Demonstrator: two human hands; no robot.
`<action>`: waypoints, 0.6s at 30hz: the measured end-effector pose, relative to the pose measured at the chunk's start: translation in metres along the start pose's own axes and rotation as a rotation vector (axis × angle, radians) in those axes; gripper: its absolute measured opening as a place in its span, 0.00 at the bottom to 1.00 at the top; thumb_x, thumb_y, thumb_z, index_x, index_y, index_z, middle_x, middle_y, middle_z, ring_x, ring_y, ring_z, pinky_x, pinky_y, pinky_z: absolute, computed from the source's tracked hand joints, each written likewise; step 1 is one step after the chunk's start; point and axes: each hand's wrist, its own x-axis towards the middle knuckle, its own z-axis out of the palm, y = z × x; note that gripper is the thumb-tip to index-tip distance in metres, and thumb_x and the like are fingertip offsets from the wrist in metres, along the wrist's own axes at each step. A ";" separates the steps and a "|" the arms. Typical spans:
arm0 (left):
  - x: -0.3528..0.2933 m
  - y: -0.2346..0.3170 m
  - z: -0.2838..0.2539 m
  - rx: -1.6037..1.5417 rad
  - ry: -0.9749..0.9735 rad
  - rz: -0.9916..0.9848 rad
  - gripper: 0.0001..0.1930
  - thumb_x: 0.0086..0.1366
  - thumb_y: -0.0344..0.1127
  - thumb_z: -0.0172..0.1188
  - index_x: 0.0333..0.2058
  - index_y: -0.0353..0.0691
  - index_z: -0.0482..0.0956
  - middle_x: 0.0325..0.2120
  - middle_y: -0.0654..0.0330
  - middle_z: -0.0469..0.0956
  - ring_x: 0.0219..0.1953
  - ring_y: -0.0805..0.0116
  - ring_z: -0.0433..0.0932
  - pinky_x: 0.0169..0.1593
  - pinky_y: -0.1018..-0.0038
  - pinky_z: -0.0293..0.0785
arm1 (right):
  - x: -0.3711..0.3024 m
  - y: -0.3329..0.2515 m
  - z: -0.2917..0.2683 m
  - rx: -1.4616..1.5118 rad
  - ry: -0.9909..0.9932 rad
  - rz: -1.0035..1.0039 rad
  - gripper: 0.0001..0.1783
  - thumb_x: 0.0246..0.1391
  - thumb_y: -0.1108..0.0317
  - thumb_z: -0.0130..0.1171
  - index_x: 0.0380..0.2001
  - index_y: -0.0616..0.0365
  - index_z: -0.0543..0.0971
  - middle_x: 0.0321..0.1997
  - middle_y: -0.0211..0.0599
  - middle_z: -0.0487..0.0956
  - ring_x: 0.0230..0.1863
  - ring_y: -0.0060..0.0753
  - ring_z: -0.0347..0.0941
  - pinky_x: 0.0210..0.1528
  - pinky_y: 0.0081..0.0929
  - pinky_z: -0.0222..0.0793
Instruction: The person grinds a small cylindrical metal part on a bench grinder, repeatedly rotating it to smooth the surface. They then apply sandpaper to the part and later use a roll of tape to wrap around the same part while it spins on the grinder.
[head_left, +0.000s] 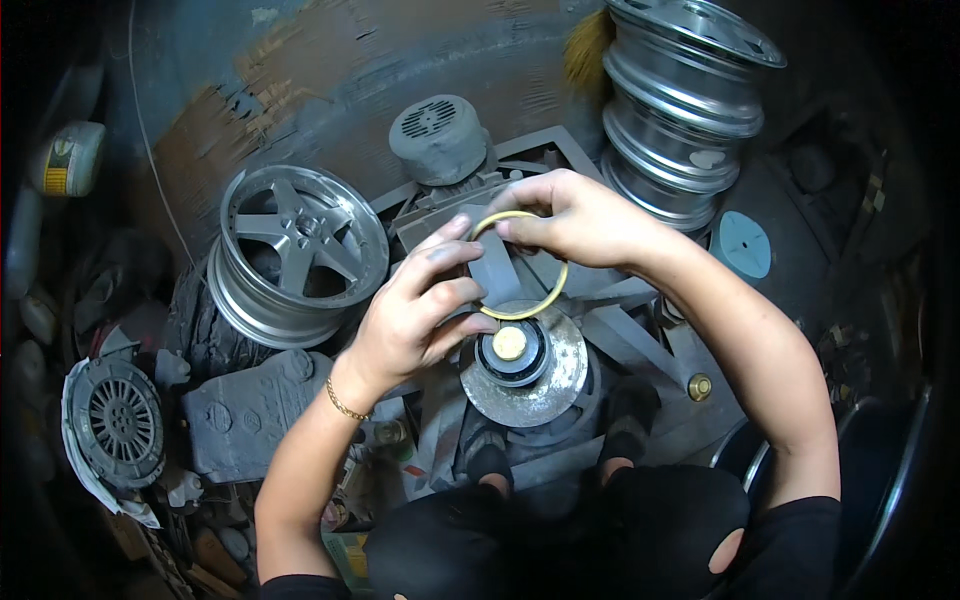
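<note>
A thin yellow ring (556, 291) is held up between my two hands, above a machine. My left hand (428, 300) pinches the ring's left side, fingertips and thumb bent round it. At its upper rim, my right hand (570, 222) grips it between thumb and fingers. Just below the ring sits a round metal disc (535, 393) with a black collar and a brass-coloured centre cap (509, 343). Part of the ring is hidden behind my fingers.
A five-spoke wheel rim (305, 235) leans at the left, and several stacked rims (685, 120) stand at the back right. Behind the disc is a grey motor (437, 140). A clutch-like round part (120, 422) and a grey metal casing (250, 410) lie lower left. A blue disc (741, 246) is at the right.
</note>
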 end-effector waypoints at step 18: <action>-0.027 0.054 0.022 -0.185 0.127 -0.494 0.22 0.45 0.34 0.79 0.41 0.37 0.86 0.34 0.59 0.73 0.40 0.64 0.71 0.46 0.70 0.70 | 0.008 0.009 -0.024 -0.174 -0.359 -0.261 0.17 0.63 0.58 0.63 0.48 0.57 0.84 0.34 0.33 0.83 0.34 0.26 0.76 0.41 0.29 0.73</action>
